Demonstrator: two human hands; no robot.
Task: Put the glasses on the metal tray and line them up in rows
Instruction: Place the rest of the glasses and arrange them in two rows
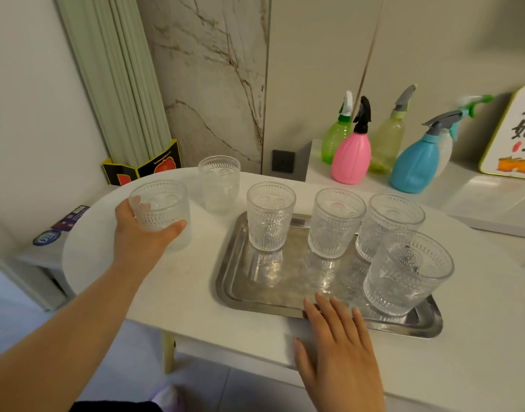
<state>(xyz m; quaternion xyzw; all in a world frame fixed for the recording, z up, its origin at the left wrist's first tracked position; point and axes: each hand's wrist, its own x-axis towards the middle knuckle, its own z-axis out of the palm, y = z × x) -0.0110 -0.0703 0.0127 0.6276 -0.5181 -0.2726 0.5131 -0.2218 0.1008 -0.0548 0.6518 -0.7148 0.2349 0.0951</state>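
A metal tray (246, 295) lies on the white oval table (178, 292). Several clear embossed glasses stand on it: one at the back left (270, 217), one in the back middle (335, 223), one at the back right (389, 224), and one nearer the front right (406, 272). My left hand (139, 233) grips another glass (161, 208) to the left of the tray, off it. A further glass (219, 182) stands alone on the table behind. My right hand (335, 343) rests flat with fingers spread, fingertips on the tray's front rim.
Several spray bottles stand on a white shelf at the back right: green (337, 135), pink (351, 153), yellow-green (387, 141), blue (418, 162). A framed sign (513, 138) leans at the far right. A black-and-yellow box (142, 171) sits behind the table's left.
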